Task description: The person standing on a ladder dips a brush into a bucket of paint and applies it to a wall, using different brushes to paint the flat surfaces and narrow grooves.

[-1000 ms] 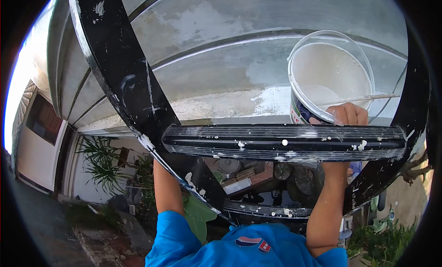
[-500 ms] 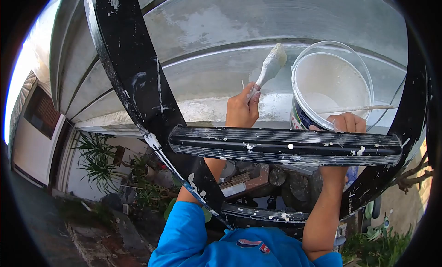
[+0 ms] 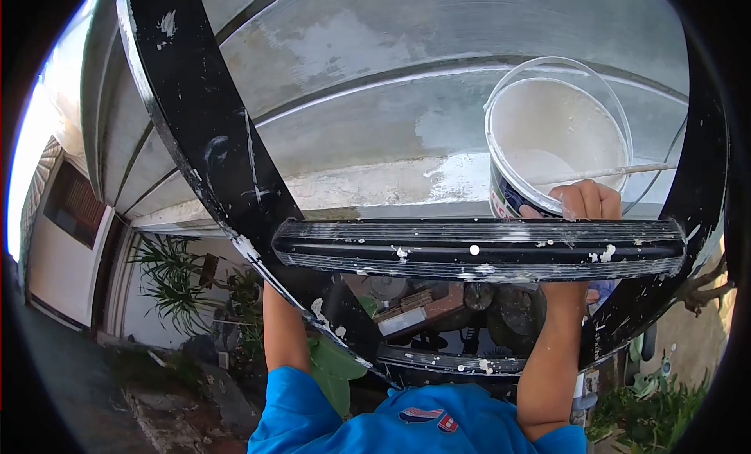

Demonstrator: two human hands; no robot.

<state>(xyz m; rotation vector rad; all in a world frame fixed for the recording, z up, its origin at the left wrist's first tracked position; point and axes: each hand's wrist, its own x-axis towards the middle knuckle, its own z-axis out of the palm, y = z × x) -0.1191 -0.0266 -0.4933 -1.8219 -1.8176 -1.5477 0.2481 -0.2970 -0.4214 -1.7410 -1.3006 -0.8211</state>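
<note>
My right hand (image 3: 588, 199) is closed over the near rim of a white paint bucket (image 3: 501, 168), fingers curled at its edge. White paint lies in the bottom of the bucket, and its handle arches up at the back. A thin stick (image 3: 618, 173) rests across the bucket's mouth. Of my left arm only the forearm (image 3: 283, 321) shows; it runs up behind the ladder's left rail, which hides the hand. The paintbrush is out of sight.
A black paint-spattered ladder frames the view, with its rung (image 3: 474, 251) crossing in front of my right wrist. Beyond is a grey wall (image 3: 352, 125) with a whitish ledge (image 3: 375, 188). Far below are potted plants (image 3: 176, 270), stones and planks.
My left hand, which held a white-coated paintbrush up near the wall, has dropped left behind the ladder rail. My right hand stays on the bucket. The view has shifted slightly.
</note>
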